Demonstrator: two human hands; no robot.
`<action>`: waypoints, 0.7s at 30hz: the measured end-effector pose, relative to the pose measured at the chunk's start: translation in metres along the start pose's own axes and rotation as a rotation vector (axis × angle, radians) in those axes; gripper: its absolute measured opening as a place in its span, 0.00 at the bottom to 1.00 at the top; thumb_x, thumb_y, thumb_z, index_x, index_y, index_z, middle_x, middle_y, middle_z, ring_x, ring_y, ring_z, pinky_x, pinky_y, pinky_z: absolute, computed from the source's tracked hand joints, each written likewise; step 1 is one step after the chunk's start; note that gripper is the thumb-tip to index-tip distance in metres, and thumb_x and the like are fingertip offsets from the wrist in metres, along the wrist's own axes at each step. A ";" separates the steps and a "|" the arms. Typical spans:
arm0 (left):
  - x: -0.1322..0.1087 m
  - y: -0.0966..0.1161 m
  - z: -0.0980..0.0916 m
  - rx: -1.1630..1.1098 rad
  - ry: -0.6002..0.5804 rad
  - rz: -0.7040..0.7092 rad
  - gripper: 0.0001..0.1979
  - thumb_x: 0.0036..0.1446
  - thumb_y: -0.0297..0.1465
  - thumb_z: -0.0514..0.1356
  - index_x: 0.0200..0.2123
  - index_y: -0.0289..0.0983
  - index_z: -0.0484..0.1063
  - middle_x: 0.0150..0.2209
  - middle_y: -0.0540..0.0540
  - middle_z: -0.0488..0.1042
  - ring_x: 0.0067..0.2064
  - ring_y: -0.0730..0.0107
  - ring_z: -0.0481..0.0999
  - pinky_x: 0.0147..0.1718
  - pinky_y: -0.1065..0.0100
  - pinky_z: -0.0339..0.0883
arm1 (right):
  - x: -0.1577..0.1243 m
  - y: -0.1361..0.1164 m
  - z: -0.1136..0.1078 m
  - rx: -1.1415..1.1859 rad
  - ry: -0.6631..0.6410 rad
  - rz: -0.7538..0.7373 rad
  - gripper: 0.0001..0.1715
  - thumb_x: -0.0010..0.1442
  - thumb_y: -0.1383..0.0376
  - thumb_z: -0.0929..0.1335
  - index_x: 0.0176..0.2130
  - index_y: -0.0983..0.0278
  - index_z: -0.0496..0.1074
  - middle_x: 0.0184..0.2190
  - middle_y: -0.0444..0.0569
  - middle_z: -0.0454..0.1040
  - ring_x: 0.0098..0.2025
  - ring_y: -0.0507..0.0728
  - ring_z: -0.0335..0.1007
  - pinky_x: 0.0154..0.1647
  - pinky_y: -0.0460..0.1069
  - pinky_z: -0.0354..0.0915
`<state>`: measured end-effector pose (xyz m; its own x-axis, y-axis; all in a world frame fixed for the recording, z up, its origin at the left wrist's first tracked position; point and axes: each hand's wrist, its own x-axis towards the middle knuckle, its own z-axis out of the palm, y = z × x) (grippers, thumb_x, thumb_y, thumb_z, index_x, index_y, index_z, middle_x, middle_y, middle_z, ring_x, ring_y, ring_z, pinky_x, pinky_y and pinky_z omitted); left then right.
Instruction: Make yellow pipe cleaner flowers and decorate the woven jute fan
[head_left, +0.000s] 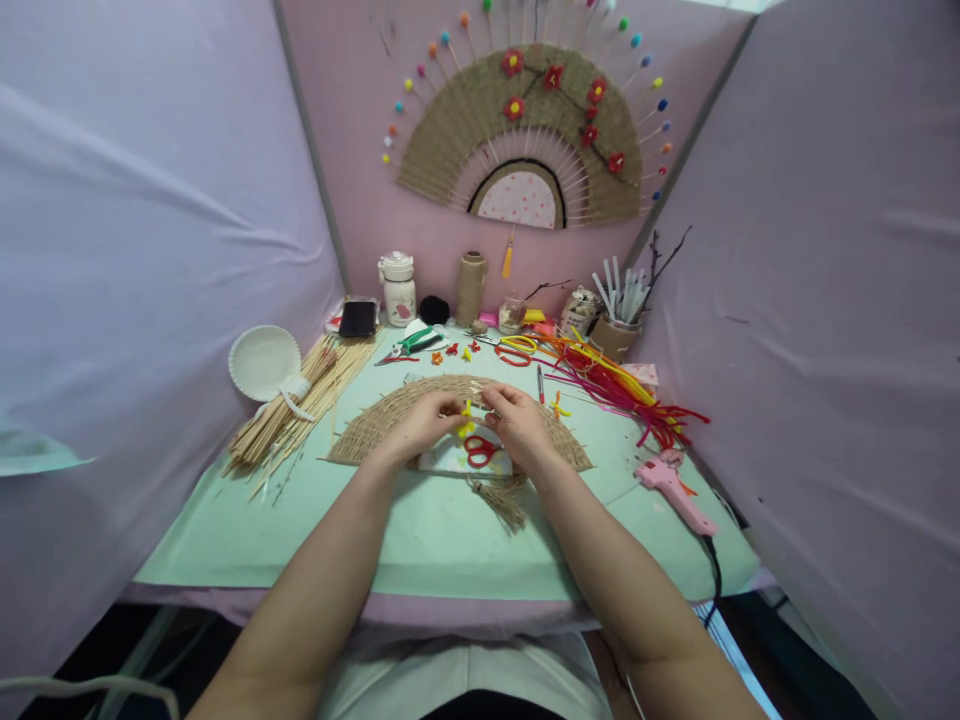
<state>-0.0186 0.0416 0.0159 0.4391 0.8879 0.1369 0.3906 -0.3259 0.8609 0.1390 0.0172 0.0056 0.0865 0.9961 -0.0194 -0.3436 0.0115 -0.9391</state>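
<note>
Over the middle of a woven straw fan (pixel 390 415), both my hands are close together. My left hand (pixel 427 425) pinches a bent yellow pipe cleaner (pixel 466 420). Just to its right, my right hand (pixel 519 418) has thumb and fingers closed by the pipe cleaner; what lies between its fingertips is too small to make out. Below the hands, red-handled scissors (pixel 481 451) rest on the fan's pale half-round base (pixel 442 462). A straw tassel (pixel 501 503) lies at the fan's lower edge. An orange and yellow pipe cleaner piece (pixel 559 405) is right of my right hand.
Bundled thin sticks (pixel 281 420) and a white dish (pixel 264 363) are at left. Loose pipe cleaners (pixel 622 385) and a pink glue gun (pixel 679 490), with its cord, lie right. Behind are green-handled pliers (pixel 416 342), yellow scissors (pixel 519 344) and a jar (pixel 398 290). A decorated fan (pixel 442 140) hangs behind.
</note>
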 end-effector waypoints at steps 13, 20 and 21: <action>0.000 0.013 0.016 -0.701 0.165 -0.178 0.18 0.40 0.26 0.65 0.36 0.36 0.65 0.29 0.50 0.73 0.30 0.75 0.73 0.34 0.70 0.66 | -0.008 -0.007 0.004 -0.264 0.040 -0.309 0.12 0.51 0.56 0.69 0.29 0.62 0.73 0.24 0.42 0.68 0.28 0.51 0.61 0.32 0.47 0.59; 0.001 0.016 0.018 -0.822 0.239 -0.258 0.17 0.37 0.24 0.65 0.33 0.35 0.64 0.24 0.53 0.71 0.27 0.77 0.71 0.32 0.72 0.63 | -0.009 -0.007 0.004 -0.402 0.023 -0.476 0.09 0.51 0.58 0.69 0.28 0.60 0.75 0.35 0.48 0.72 0.42 0.56 0.67 0.43 0.50 0.62; 0.001 0.016 0.018 -0.825 0.240 -0.254 0.17 0.37 0.24 0.65 0.33 0.35 0.64 0.23 0.53 0.71 0.27 0.77 0.71 0.31 0.72 0.62 | -0.009 -0.006 0.004 -0.407 0.013 -0.458 0.09 0.51 0.58 0.69 0.28 0.60 0.76 0.34 0.48 0.73 0.40 0.56 0.67 0.41 0.50 0.62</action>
<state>0.0029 0.0317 0.0208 0.2011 0.9757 -0.0865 -0.2940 0.1443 0.9449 0.1366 0.0088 0.0133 0.1532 0.8966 0.4155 0.1158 0.4012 -0.9086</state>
